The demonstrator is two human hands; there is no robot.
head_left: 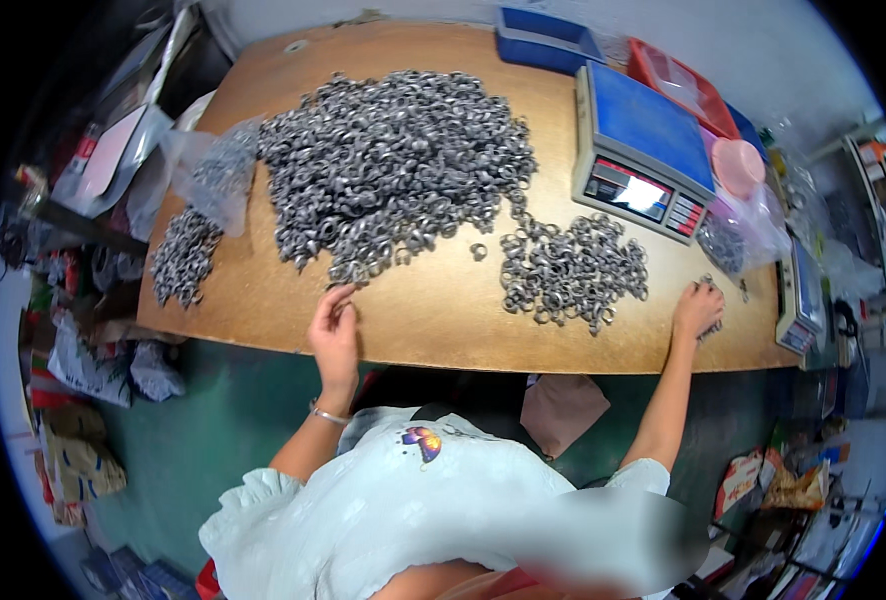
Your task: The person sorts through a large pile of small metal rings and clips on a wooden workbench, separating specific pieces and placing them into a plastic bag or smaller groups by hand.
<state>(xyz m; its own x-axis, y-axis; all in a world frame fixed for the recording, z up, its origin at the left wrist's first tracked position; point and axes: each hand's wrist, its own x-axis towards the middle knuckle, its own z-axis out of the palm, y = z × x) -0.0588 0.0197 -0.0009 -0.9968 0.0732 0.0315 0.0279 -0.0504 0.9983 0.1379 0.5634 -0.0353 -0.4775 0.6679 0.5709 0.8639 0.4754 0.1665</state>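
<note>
A large heap of small grey metal rings (393, 160) covers the far left and middle of the wooden table. My left hand (335, 325) reaches the heap's near edge, fingers bent, thumb and forefinger apart, fingertips at the closest rings. Right of the heap lies a smaller, flatter pile of the same rings (573, 270). Beyond that pile, near the table's front right, my right hand (700, 310) curls downward over a few metal rings, some showing at its edges. Its palm is hidden.
A blue-topped scale (648, 130) stands behind the smaller pile. Blue (548, 42) and red (678, 85) trays sit at the back. A clear bag (213, 175) and more rings (185, 260) lie left. Another scale (801, 300) and a bag of parts (738, 235) are right.
</note>
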